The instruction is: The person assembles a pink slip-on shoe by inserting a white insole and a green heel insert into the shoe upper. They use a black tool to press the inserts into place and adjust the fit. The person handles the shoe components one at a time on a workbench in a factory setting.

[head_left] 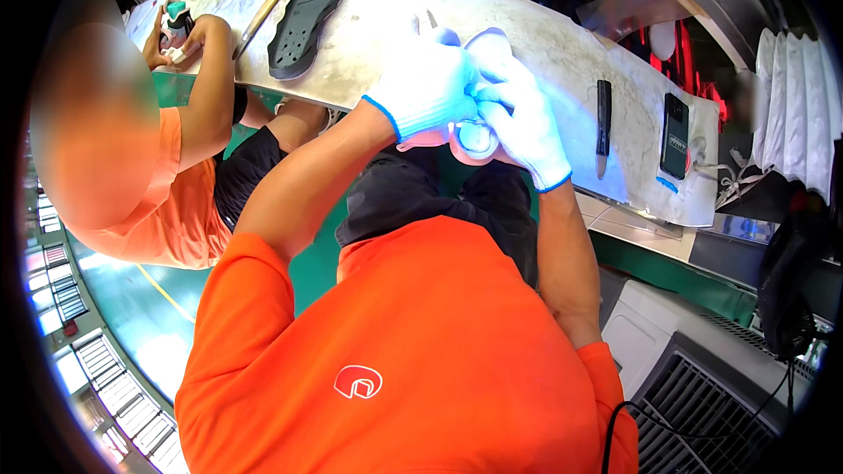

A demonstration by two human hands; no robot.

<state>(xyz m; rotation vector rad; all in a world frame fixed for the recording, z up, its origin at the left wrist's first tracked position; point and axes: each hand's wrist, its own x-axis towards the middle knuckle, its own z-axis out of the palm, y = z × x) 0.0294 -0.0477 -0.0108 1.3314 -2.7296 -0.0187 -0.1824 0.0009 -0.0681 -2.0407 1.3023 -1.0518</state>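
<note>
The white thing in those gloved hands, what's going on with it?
A person in an orange shirt holds a pale, rounded piece over the lap with both gloved hands: the left hand grips it from above, the right hand cups it from the side. On the metal workbench lie a black shoe sole, a dark knife-like tool and a phone. A co-worker's hands handle a small item at the bench's left end.

The pale shoe part (479,136) is mostly hidden behind both gloved hands, so its shape is unclear. The co-worker's face (92,123) is blurred, and what their hands (180,31) hold is too small to tell.
</note>
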